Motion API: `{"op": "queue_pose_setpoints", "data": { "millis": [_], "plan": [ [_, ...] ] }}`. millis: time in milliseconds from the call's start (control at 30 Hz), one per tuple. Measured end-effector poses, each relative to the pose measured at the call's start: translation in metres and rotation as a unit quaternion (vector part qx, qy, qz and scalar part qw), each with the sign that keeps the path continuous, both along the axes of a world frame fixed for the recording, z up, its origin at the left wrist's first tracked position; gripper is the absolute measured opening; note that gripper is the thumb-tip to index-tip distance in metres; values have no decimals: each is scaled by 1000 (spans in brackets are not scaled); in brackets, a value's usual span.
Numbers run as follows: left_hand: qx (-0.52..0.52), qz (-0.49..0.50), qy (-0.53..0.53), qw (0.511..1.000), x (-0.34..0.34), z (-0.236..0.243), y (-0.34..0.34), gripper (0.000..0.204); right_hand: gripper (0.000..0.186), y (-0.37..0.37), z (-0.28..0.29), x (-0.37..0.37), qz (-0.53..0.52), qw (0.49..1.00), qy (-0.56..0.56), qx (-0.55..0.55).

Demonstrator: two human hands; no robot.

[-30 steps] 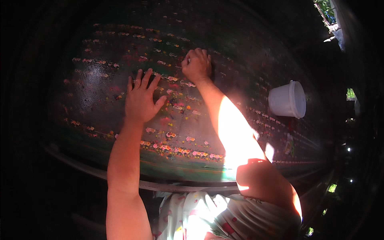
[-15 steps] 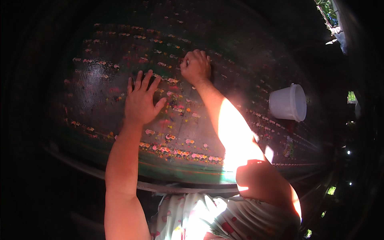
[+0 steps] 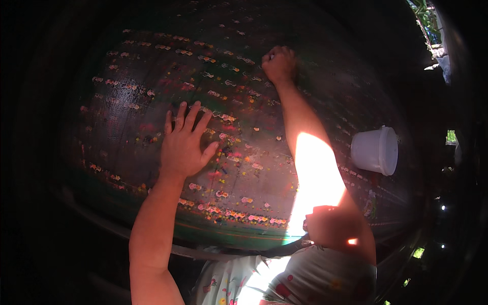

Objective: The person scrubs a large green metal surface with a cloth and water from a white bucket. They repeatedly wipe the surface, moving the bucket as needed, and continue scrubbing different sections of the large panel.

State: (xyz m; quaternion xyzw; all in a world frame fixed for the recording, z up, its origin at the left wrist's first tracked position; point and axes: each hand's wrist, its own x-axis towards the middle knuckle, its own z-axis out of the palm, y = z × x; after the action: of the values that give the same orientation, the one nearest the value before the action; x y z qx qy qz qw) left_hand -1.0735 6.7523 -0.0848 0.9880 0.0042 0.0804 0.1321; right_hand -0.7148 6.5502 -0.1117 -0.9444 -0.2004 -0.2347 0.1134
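My left hand (image 3: 184, 147) lies flat on a wide dark surface (image 3: 277, 178), its fingers spread and nothing in them. Small pink, orange and yellow flower-like spots (image 3: 221, 194) run across that surface in rows; whether they are printed or loose pieces I cannot tell. Farther off and to the right, my right hand (image 3: 280, 63) is curled closed, low over or on the same surface. A pale bit shows at its thumb side, too small to name. Strong sunlight washes out part of my right forearm.
A white plastic bucket (image 3: 375, 151) stands at the right on the surface. A green border (image 3: 229, 235) and a pale rail (image 3: 203, 254) run along the near edge, against my patterned clothing (image 3: 295, 282). The surroundings are very dark, with bright gaps at the right.
My right hand has moved farther away and to the right, still curled closed. My left hand stays flat in nearly the same spot. The whole view has shifted slightly.
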Motion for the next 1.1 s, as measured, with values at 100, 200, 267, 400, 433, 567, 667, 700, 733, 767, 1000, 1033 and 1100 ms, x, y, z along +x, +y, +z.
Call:
{"op": "queue_pose_setpoints", "data": {
  "millis": [100,200,267,400,433,567,667,700,733,767,1000,1033,1100],
  "plan": [
    [-6,-2,-9,1000,0,0,-1,79,11,17,-5,-57,181,983,11,32],
    [1,-5,-3,1000,3,2,1,79,10,-22,-4,-77,290,956,31,45],
    [-7,-2,9,1000,3,2,0,80,12,-57,3,-50,288,956,24,44],
    [-1,-1,10,1000,2,1,1,80,7,-23,6,13,59,997,-42,35],
    [-1,-2,10,1000,2,1,0,80,8,-3,4,11,-11,1000,-16,22],
    [-2,-5,3,1000,3,4,-1,82,7,40,-6,-71,207,977,-36,40],
    [16,1,15,1000,4,7,-2,81,7,-19,-3,-123,350,935,29,43],
    [17,3,22,1000,4,7,-2,81,9,-42,-1,-118,353,934,26,52],
    [14,1,21,1000,4,7,-2,81,12,-68,1,-111,358,932,32,40],
    [11,-1,20,1000,4,6,-2,81,11,-86,2,-93,319,947,20,37],
    [0,-5,-13,1000,4,-2,0,80,13,-51,-2,3,-31,999,-30,11],
    [2,-2,-13,1000,4,-1,0,80,13,-42,-6,-12,26,999,-24,19],
    [-6,-3,-12,1000,4,0,-1,80,13,-57,-9,-56,133,991,-4,27]
  ]
}}
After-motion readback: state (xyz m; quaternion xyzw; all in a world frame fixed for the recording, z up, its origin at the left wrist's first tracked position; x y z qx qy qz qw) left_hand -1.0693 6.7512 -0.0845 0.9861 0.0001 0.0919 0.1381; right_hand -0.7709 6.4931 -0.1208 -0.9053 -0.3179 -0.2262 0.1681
